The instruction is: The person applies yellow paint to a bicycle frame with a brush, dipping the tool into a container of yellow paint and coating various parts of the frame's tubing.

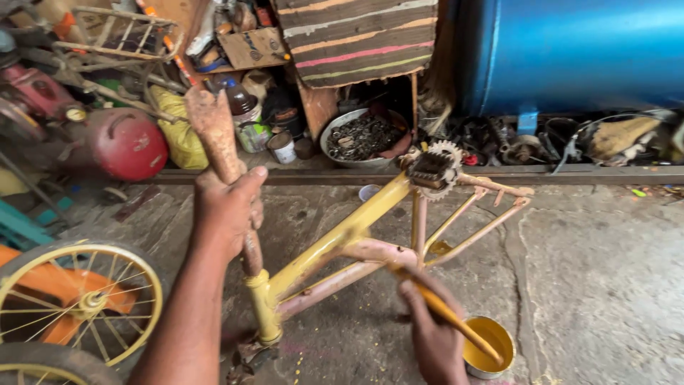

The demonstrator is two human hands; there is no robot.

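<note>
Right hand, nearest the lens, fingers curled tight round a yellow-coated brush; bristle end rests on the pink lower tube just above that hand, handle end slants down over the paint tin at its right side. Left hand fisted round a rusty fork, which runs up from the head tube below that hand and steadies the bicycle frame upside down on the concrete floor. Frame: upper tube and head tube yellow, lower tube and rear stays pink. Chainring at the far top, beyond the right hand. Yellow-rimmed wheel left of the left forearm. Judgement: long strokes along the tube, light load on the bristles, firm fork grip so the frame cannot roll; drips beside the tin suggest wiping on the rim first.
</note>
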